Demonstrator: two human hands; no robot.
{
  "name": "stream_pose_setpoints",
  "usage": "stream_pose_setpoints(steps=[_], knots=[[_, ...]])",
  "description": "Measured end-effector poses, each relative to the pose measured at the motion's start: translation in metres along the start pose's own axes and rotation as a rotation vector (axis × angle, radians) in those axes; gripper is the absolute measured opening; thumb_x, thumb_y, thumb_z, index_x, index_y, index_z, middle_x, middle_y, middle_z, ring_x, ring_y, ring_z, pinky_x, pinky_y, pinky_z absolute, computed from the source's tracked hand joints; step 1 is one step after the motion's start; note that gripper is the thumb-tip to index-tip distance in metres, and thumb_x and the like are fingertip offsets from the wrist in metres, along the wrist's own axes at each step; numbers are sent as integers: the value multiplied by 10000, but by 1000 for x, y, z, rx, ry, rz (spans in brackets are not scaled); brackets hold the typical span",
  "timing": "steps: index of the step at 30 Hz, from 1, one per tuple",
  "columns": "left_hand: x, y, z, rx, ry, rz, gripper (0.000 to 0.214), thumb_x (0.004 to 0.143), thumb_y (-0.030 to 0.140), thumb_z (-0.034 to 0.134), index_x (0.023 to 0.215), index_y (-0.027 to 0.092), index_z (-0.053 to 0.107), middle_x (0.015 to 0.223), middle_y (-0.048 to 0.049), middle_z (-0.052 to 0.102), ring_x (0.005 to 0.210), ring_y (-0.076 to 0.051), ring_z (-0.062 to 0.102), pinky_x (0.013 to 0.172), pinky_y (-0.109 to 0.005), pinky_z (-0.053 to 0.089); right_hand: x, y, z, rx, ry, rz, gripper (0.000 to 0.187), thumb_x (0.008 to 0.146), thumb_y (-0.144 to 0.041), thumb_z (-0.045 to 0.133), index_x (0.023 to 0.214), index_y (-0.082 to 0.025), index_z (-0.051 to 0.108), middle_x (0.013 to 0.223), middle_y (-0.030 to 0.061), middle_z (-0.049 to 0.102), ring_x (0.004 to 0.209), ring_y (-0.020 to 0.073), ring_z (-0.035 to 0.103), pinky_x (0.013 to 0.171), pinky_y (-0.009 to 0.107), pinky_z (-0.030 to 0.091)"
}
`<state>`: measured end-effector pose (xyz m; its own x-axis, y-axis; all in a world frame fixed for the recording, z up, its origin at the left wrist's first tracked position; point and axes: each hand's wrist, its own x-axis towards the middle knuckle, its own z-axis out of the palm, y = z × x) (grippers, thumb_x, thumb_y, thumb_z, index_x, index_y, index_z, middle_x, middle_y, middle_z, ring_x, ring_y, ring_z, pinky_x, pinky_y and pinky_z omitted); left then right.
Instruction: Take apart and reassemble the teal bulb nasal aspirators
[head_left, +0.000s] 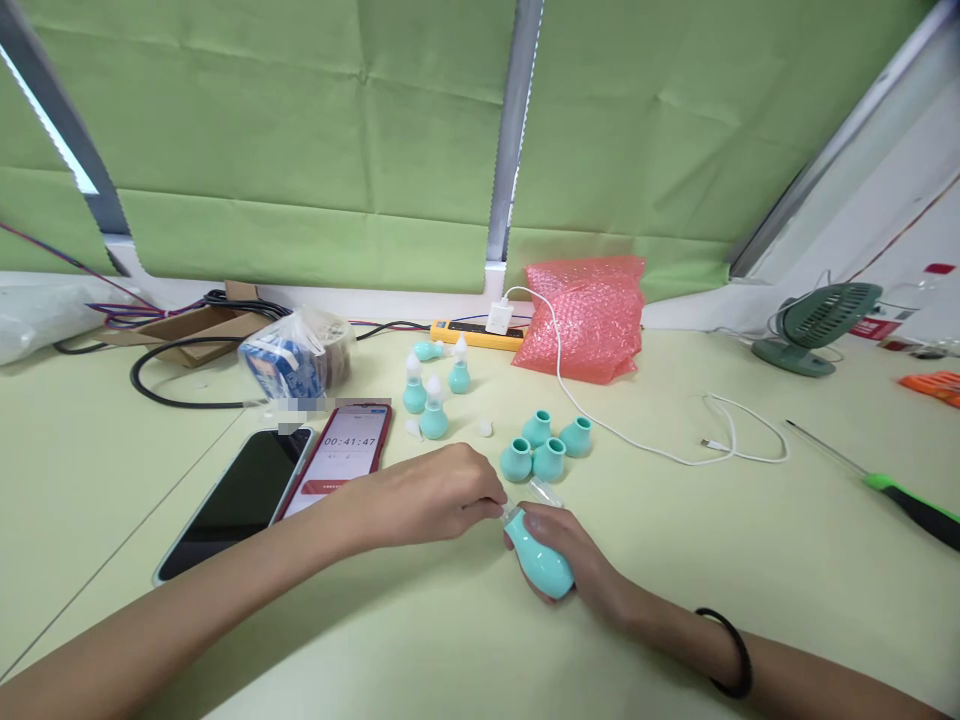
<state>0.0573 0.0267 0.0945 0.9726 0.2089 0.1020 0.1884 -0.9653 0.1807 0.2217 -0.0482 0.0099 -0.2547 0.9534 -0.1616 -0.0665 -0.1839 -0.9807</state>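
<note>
A glossy turquoise pear-shaped bulb (541, 560), tilted with its narrow end up and left, lies in my right hand (577, 545), the fingers wrapped round it. At its neck sits a small clear tip (511, 509). My left hand (450, 490) pinches at the end of that tip, its fingers closed and partly hidden. Just beyond, a clear tube-like piece (546, 492) lies on the table. Several open-necked turquoise bulbs (549, 460) stand together behind it. Further left are turquoise bulbs with whitish tips (433, 410), three upright; another similar piece (428, 350) lies on its side.
Two phones (240, 500) lie by my left forearm, one showing a timer. At the back are a plastic-wrapped package (289, 360), a yellow power strip (480, 336) and a pink bubble-wrap bag (585, 320). A white cable (645, 448), screwdriver (900, 495) and green fan (817, 325) are right.
</note>
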Motion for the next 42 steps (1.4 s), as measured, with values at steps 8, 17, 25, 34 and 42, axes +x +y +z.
stream_pose_setpoints(steps=[8, 17, 25, 34, 42], knots=[[-3, 8, 5, 343, -30, 36, 168, 731, -6, 464, 676, 112, 569, 616, -34, 547, 623, -163, 509, 508, -251, 371, 0, 1, 3, -21, 50, -37, 356, 774, -486, 419, 667, -150, 469, 431, -60, 390, 344, 55, 358, 359, 183, 277], [-1, 0, 8, 294, 65, 24, 178, 816, 96, 429, 742, 134, 586, 655, -38, 548, 644, -145, 501, 527, -241, 380, 3, 1, -2, 1, 76, -34, 338, 788, -462, 403, 661, -154, 458, 406, -62, 401, 323, 55, 356, 353, 184, 257], [2, 11, 14, 550, 81, 126, 204, 737, -22, 413, 631, 96, 542, 608, -73, 520, 649, -201, 483, 421, -256, 356, 3, 4, -3, -19, 119, -1, 354, 776, -486, 401, 660, -157, 465, 415, -64, 402, 318, 56, 371, 335, 173, 255], [1, 5, 3, 82, 16, -23, 113, 735, 54, 442, 696, 103, 536, 660, -43, 555, 621, -138, 488, 527, -236, 411, 0, 0, 0, -28, 42, -35, 354, 787, -477, 402, 683, -149, 484, 422, -62, 394, 336, 50, 354, 349, 170, 276], [-1, -30, -5, -949, -88, -206, 64, 723, 164, 486, 725, 114, 528, 636, 5, 535, 516, -73, 489, 473, -184, 435, 0, 3, -4, 1, 24, -26, 355, 782, -478, 403, 702, -144, 493, 431, -60, 387, 331, 50, 353, 341, 166, 265]])
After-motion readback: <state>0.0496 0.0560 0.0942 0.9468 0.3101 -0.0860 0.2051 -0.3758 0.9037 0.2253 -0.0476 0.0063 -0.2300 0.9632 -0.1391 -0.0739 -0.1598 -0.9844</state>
